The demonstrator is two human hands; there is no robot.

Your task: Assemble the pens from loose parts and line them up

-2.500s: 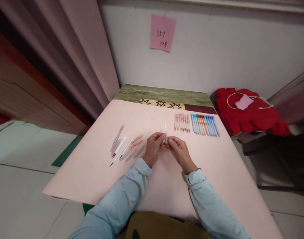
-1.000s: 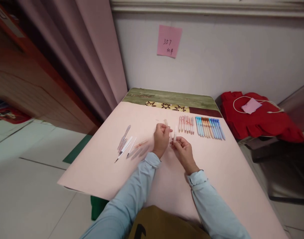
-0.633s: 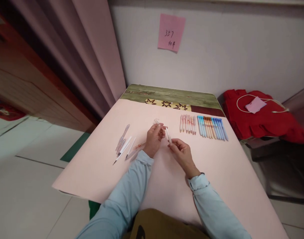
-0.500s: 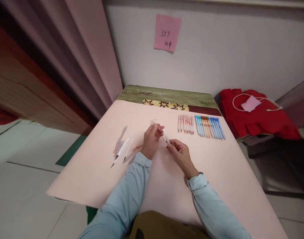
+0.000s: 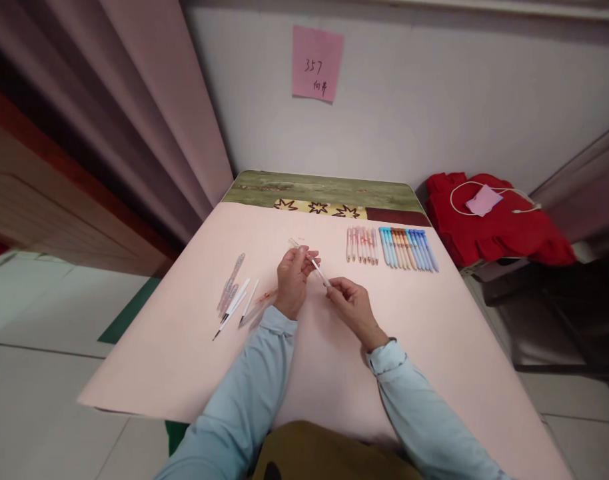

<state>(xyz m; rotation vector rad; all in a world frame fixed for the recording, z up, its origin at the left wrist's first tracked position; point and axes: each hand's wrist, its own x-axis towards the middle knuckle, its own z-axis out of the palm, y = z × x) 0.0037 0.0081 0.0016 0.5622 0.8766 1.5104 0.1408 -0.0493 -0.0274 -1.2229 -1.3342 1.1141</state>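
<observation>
My left hand (image 5: 292,280) is closed around a clear pen barrel (image 5: 294,243), whose far end pokes out past the fingers. A thin white refill (image 5: 319,270) spans the gap between my two hands, lined up with the barrel. Its near end is pinched between the thumb and fingers of my right hand (image 5: 353,305). How far it sits inside the barrel is hidden by my left fingers. Left of my hands lie several loose white refills (image 5: 238,298) with dark tips. Clear pen parts (image 5: 238,267) lie beside them, and another clear barrel (image 5: 259,305) rests near my left wrist.
A row of pinkish pens (image 5: 362,245) lies at the back right, beside a row of blue and brown pens (image 5: 408,249). Pale pink sheeting (image 5: 329,373) covers the table. A red cloth (image 5: 504,233) with a white cord (image 5: 454,200) is off its right side.
The view has swung slightly to the right, so everything sits further left. A little more of the white refill shows between my hands. Both hands keep their grips.
</observation>
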